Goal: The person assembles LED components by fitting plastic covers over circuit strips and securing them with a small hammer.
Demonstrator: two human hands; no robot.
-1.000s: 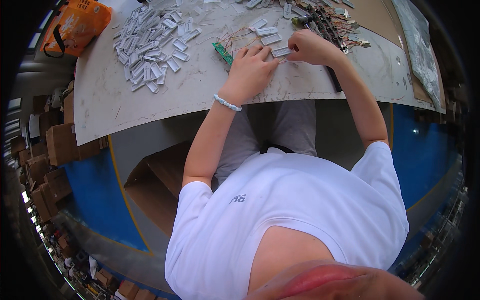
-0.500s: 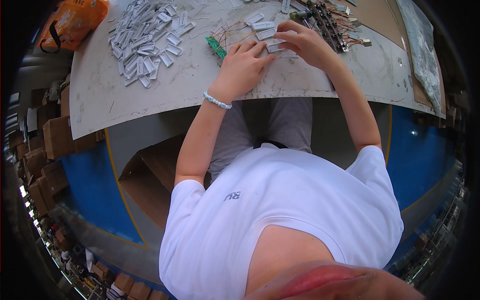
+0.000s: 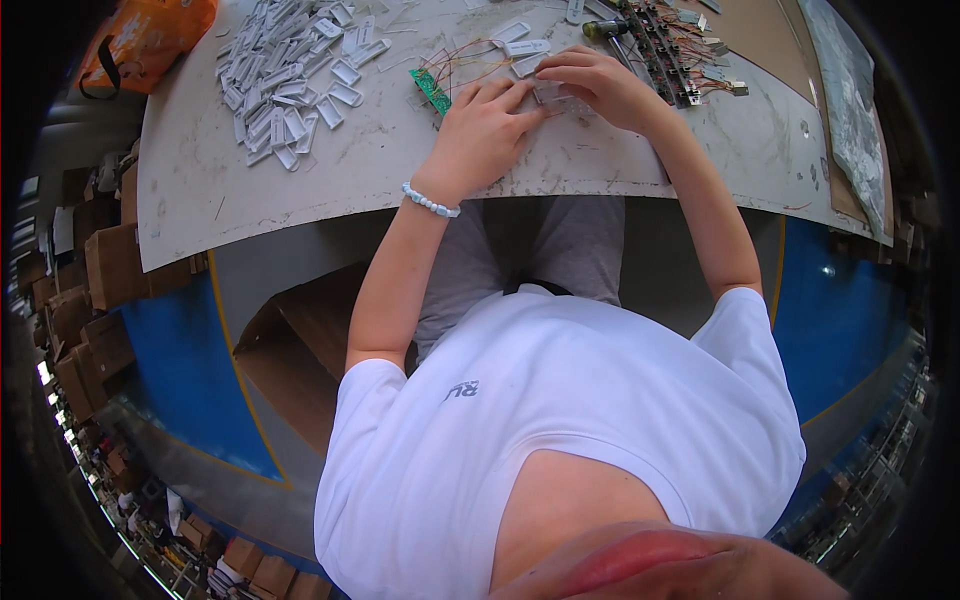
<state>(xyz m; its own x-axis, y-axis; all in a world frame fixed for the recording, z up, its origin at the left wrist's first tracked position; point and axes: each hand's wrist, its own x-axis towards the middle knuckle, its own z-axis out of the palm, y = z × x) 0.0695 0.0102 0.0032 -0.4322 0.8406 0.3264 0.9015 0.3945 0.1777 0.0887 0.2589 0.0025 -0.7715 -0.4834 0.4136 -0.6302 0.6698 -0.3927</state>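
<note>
Both hands meet over one small pale-grey flat plastic casing [image 3: 553,95] near the far middle of the worn grey desk [image 3: 300,200]: the left hand [image 3: 485,130] has its fingers stretched forward with the tips pressing on the casing's near edge, and the right hand [image 3: 595,85] curls over its far side, fingers closed down on it; how tight either grip is cannot be told, since the fingers hide most of the piece. Its long axis seems to run left to right between the hands. Just left of the casing lies a small green circuit board [image 3: 432,92] with thin red and yellow wires [image 3: 465,65] leading toward the hands. Further left sits a heap of similar grey casings [image 3: 290,70]; right of the casing, a dark rack of wired parts [image 3: 670,50].
</note>
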